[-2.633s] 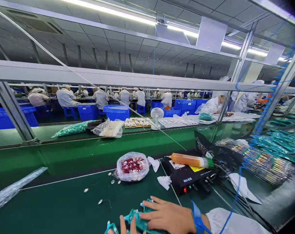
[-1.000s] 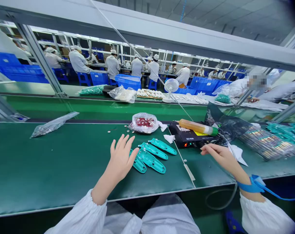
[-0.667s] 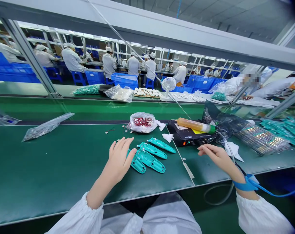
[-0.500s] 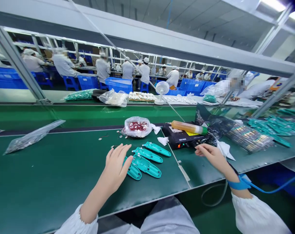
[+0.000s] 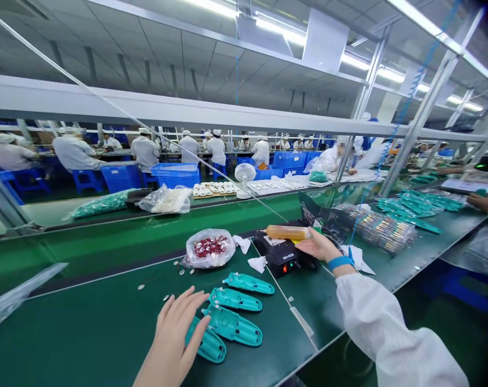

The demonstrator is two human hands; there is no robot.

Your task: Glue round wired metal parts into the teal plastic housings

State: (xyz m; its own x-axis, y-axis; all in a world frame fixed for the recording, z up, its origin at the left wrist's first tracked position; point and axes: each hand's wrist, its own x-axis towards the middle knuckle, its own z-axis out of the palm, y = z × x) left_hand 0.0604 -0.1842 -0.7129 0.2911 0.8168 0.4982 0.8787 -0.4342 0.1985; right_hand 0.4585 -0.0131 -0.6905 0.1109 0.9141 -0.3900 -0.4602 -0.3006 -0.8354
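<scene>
My left hand [image 5: 178,328] hovers at the near-left shell with fingers stretched and slightly apart, holding nothing. It partly hides that shell [image 5: 212,346]. Beside it lie more teal plastic housing shells [image 5: 238,326], hollow side up, in a slanted row on the green bench. At the right, my right hand [image 5: 317,245] has its fingers closed round the right end of an amber glue syringe [image 5: 286,232]. The syringe lies across the top of a black dispenser box [image 5: 283,258] with a lit red switch. My fingers cover the syringe's green end.
A clear bag of small red and silver discs [image 5: 209,248] sits behind the shells, with loose discs near it. White tissues [image 5: 257,264] lie by the box. Bagged metal parts [image 5: 383,231] and piled teal shells [image 5: 415,207] are further right. A small white fan [image 5: 244,174] stands beyond.
My right hand has moved from in front of the dispenser box up and over to the syringe and taken hold of its end. My left hand stays by the shells. The view has tilted upward.
</scene>
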